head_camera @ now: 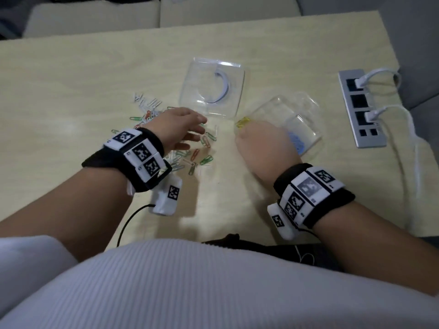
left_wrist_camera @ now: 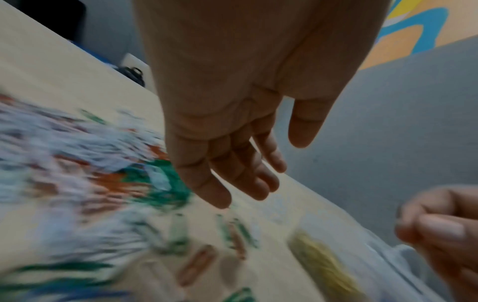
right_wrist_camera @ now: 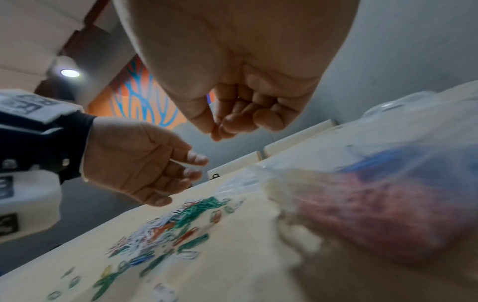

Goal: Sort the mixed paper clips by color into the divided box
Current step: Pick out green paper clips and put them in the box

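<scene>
A loose pile of mixed paper clips (head_camera: pixel 183 155) in green, red, white and blue lies on the pale wooden table (head_camera: pixel 71 91). My left hand (head_camera: pixel 187 129) hovers over the pile, fingers straight and relaxed (left_wrist_camera: pixel 232 173), holding nothing. To its right stands the clear divided box (head_camera: pixel 306 103), with yellow clips (head_camera: pixel 242 122) in one compartment and blue clips (head_camera: pixel 297 143) in another; the right wrist view shows red clips (right_wrist_camera: pixel 375 204) in it too. My right hand (head_camera: pixel 261 148) is above the box's near corner. Its fingers (right_wrist_camera: pixel 232 120) are curled, thumb against fingertips, and no clip shows between them.
The box's clear lid (head_camera: pixel 211 89) lies behind the pile, just left of the box. A grey power strip (head_camera: pixel 361 108) with white cables (head_camera: pixel 380 74) plugged in sits near the table's right edge. Pale cushions (head_camera: pixel 95 17) stand beyond the far edge.
</scene>
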`<state>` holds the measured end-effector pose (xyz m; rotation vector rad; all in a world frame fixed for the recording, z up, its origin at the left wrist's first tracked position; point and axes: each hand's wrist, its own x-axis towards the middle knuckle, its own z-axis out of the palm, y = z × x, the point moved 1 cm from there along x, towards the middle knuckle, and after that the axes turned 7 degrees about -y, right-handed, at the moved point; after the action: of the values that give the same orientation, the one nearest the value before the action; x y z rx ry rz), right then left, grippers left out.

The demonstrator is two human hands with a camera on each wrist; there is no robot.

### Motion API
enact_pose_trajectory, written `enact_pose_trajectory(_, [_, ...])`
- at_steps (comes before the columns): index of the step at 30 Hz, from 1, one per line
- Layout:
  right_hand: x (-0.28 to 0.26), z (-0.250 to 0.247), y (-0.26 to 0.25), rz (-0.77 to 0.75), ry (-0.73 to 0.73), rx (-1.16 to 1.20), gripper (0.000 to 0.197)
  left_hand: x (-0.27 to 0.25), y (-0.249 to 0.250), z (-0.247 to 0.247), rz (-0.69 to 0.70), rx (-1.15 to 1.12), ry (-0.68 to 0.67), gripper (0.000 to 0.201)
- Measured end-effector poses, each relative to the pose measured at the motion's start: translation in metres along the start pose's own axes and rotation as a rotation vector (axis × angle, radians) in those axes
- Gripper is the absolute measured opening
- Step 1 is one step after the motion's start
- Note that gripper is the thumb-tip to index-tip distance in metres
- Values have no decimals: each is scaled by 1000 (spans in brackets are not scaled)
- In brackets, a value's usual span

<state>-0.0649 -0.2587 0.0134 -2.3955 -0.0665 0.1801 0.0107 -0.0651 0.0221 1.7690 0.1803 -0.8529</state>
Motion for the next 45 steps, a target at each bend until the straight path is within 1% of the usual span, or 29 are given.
enact_pose_trajectory(3, [13, 21, -20, -28, -132, -56, 11, -19, -30, -37, -85, -56, 110, 14])
enact_pose_trajectory(5, [20, 35, -29, -12, -217, -121, 15, -30, -46, -55, -135, -79, 159, 13])
enact_pose_trajectory(9, [32, 65, -41, 59, -351, -223, 21, -44, -69, -82, -201, -116, 185, 17])
enact_pose_trajectory(11, [36, 80, -46, 45, -391, -249, 21, -48, -76, -91, -212, -133, 180, 15])
enact_pose_trajectory(14, [37, 97, -53, 34, -470, -301, 24, -51, -81, -100, -226, -137, 137, 14])
enact_pose_trajectory(16, [39, 104, -55, 45, -472, -373, 24, -51, -83, -105, -230, -136, 106, 14])
enact_pose_trajectory(18, [41, 107, -59, 45, -421, -427, 21, -49, -84, -108, -235, -116, 74, 14])
enact_pose_trajectory(20, [42, 110, -64, 1, -390, -470, 18, -46, -85, -108, -244, -106, 28, 17])
enact_pose_trajectory(22, [41, 115, -69, -32, -399, -533, 18, -44, -86, -104, -257, -96, -15, 21])
enact_pose_trajectory(26, [40, 125, -72, -47, -386, -640, 20, -41, -86, -92, -298, -60, -93, 27])
enact_pose_trajectory(28, [41, 127, -74, -78, -384, -702, 24, -39, -85, -85, -311, -52, -126, 26])
enact_pose_trajectory(30, [41, 125, -74, -79, -390, -717, 25, -37, -82, -78, -304, -40, -143, 23])
enact_pose_trajectory(31, [41, 121, -74, -58, -378, -690, 24, -36, -80, -75, -293, -32, -148, 22])
enact_pose_trajectory(33, [38, 107, -71, 28, -298, -546, 18, -34, -75, -70, -259, -6, -171, 20])
enact_pose_trajectory(36, [31, 74, -60, 187, -121, -297, 10, -27, -64, -60, -211, 40, -231, 19])
enact_pose_trajectory(39, [22, 38, -38, 323, 71, -188, 8, -20, -51, -43, -157, 129, -252, 19])
enact_pose_trajectory(42, [9, 8, -8, 437, 229, -214, 8, -10, -38, -25, -45, 300, -200, 16])
enact_pose_trajectory(45, [-6, -12, 19, 533, 303, -285, 12, 0, -29, -19, 78, 481, -54, 16])
